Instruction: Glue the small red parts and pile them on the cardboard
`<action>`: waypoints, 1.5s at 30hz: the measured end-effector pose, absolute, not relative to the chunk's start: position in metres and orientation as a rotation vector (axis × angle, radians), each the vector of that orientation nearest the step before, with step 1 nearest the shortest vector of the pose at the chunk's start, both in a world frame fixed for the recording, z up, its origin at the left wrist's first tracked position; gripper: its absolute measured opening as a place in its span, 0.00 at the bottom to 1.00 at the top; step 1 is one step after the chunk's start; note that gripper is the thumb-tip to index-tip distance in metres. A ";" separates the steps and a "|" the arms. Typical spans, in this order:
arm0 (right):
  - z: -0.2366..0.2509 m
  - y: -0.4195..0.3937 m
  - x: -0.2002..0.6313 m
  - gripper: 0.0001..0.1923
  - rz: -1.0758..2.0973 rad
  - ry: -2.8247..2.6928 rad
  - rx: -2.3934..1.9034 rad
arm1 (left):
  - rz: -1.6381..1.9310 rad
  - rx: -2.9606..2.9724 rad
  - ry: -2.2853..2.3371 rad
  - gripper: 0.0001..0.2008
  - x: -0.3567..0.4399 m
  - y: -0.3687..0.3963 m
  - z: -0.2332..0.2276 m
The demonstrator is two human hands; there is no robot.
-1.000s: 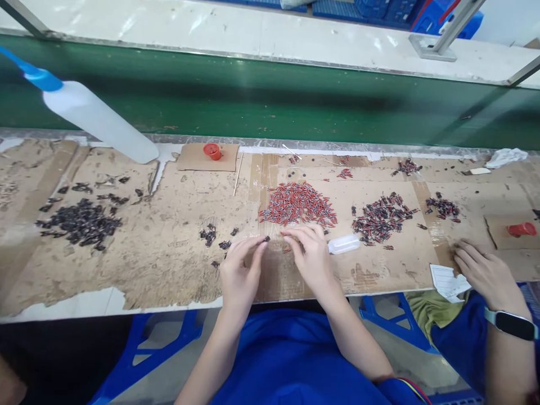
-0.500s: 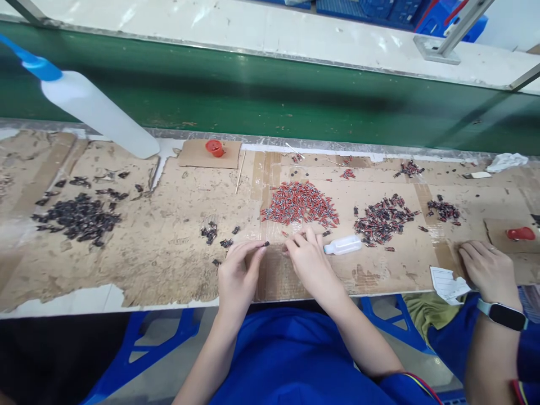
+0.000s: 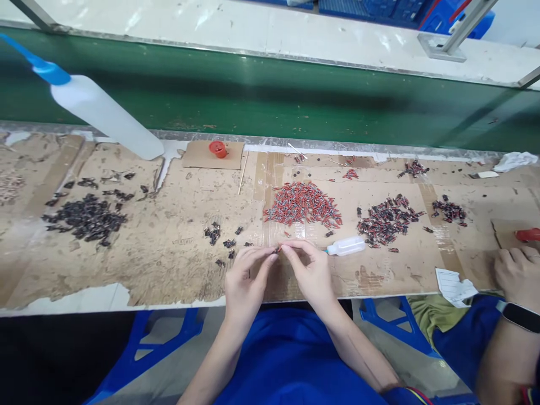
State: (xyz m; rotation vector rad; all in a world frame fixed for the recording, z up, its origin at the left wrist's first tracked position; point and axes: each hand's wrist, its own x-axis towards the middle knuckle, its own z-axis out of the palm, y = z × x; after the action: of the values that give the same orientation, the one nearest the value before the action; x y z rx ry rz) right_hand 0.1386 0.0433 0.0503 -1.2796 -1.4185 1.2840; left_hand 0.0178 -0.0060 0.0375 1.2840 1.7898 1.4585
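My left hand point(image 3: 247, 284) pinches a small black part point(image 3: 277, 250) between thumb and fingertips. My right hand point(image 3: 311, 275) meets it fingertip to fingertip, closed on a tiny red piece that is mostly covered by the fingers. The black and red parts touch or nearly touch; I cannot tell how they fit. Just beyond the hands is a heap of small red-and-silver parts point(image 3: 301, 203). Several loose black parts point(image 3: 213, 232) lie beyond my left hand. A small clear bottle point(image 3: 346, 246) rests on its side to the right of my right hand.
Cardboard point(image 3: 177, 259) covers the bench. A black heap point(image 3: 86, 218) lies left, mixed red-black heaps point(image 3: 386, 220) right. A large white bottle point(image 3: 105, 115) leans at back left near a red cup point(image 3: 218, 149). A co-worker's hand point(image 3: 518, 273) is at far right, by torn paper point(image 3: 454, 286).
My right hand has come back from near the red heap, and its fingertips now meet my left hand's at the black part. The co-worker's hand has shifted right.
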 end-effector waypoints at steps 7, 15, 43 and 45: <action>0.048 0.038 0.136 0.08 1.367 -1.404 -1.249 | 1.463 1.309 1.751 0.04 0.015 -0.005 0.039; 0.044 0.035 0.134 0.08 1.114 -1.473 -1.144 | 1.436 1.019 1.591 0.06 0.014 -0.001 0.040; 0.048 0.029 0.134 0.10 0.956 -1.512 -1.064 | 1.421 1.147 1.644 0.08 0.018 -0.003 0.039; 0.050 0.029 0.135 0.11 0.962 -1.524 -1.054 | 1.426 1.117 1.635 0.08 0.018 -0.003 0.038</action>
State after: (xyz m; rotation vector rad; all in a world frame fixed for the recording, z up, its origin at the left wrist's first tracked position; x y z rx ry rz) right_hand 0.1351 0.0290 0.0501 -1.0540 -1.5237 0.9625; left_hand 0.0182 -0.0029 0.0381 1.1169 1.6353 1.4259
